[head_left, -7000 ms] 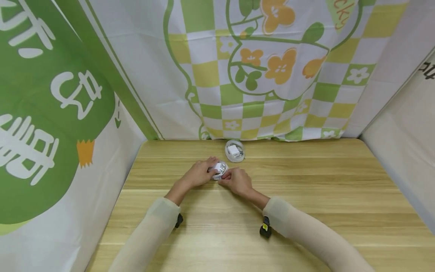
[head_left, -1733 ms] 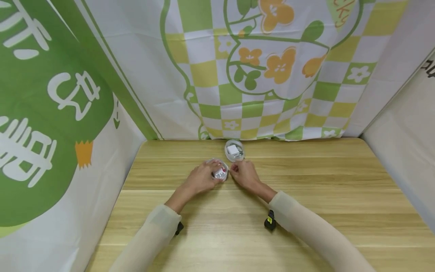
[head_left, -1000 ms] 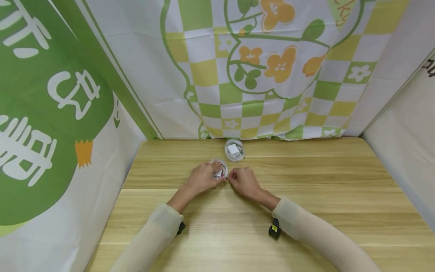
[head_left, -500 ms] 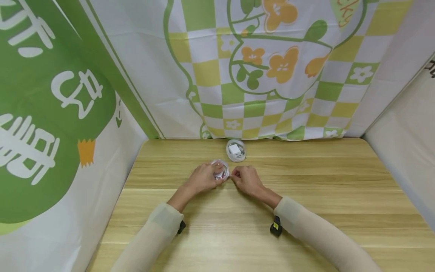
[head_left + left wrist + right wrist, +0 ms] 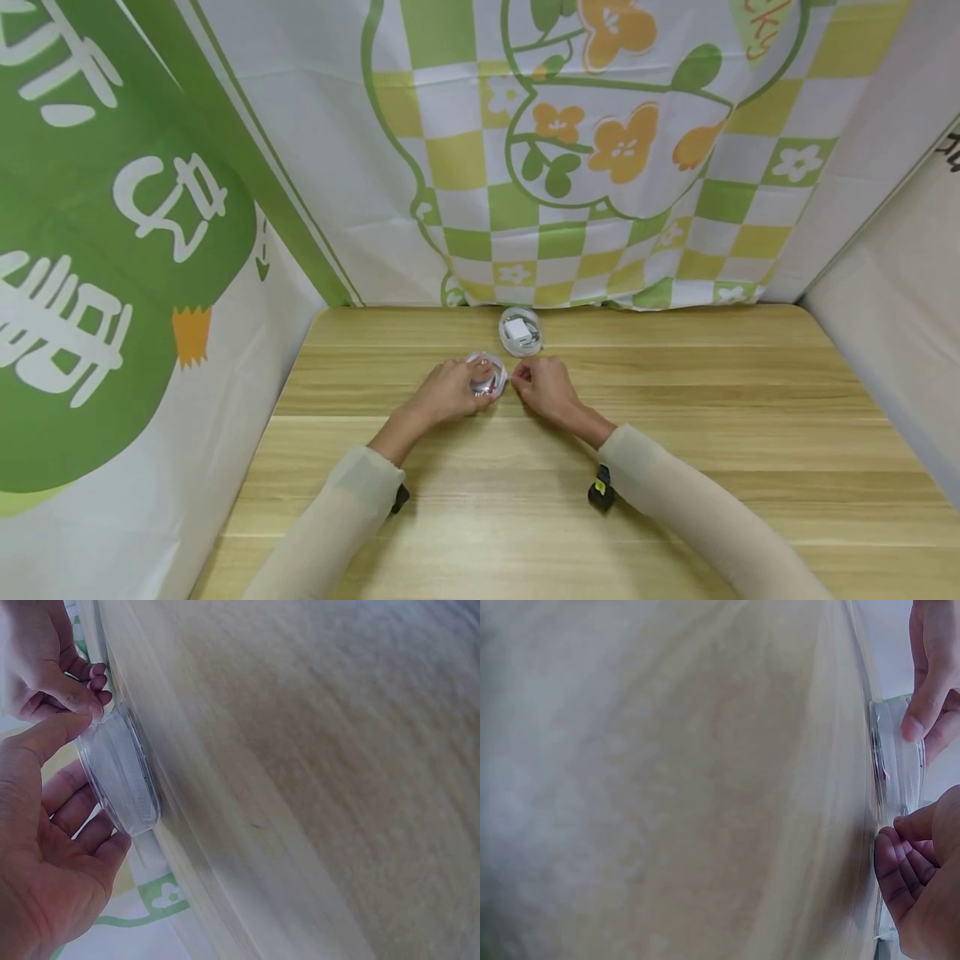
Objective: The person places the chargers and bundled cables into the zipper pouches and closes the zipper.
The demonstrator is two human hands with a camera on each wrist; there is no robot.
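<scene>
A round clear plastic case [image 5: 498,379] with a white charger and coiled cable inside stands on the wooden table, partly covered by my left hand [image 5: 447,390]. My left thumb and fingers grip its rim from opposite sides, as the left wrist view shows. At the case's right edge, my right hand [image 5: 546,388] has thumb and index fingertip pinched together on a small pale bit of the rim [image 5: 900,816]. What that bit is, I cannot tell. Behind them lies a second round case [image 5: 521,332] with a white charger and cable, untouched.
The wooden table [image 5: 675,467] reaches back to a hanging cloth [image 5: 517,242] with green and yellow checks. Printed cloth walls stand to the left [image 5: 247,375] and right [image 5: 892,317]. The second case lies close to the back edge.
Since seven seconds ago the held case has turned, and red shows inside. My right hand has shifted rightward, dipped toward me, then in the last half second moved slightly back up. My left hand keeps its grip.
</scene>
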